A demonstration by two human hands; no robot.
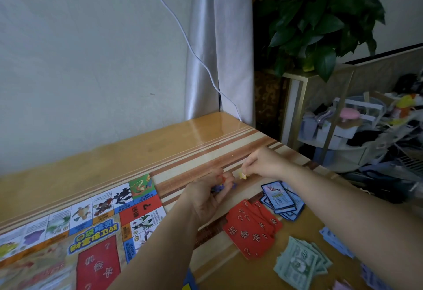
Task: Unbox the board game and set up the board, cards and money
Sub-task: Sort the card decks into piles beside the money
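Money [297,264] and red cards [249,228] lie between the forearms [160,244]; left hand [206,195] grips tokens [217,188], right hand [265,163] pinches yellow token [243,176].

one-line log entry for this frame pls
left hand: holds small tokens | right hand: pinches yellow token | board: flat on table | red cards, blue cards, green money: loose piles

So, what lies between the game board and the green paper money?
The spread pile of red cards lies there, and the person's left forearm crosses next to the game board. The head view shows this.
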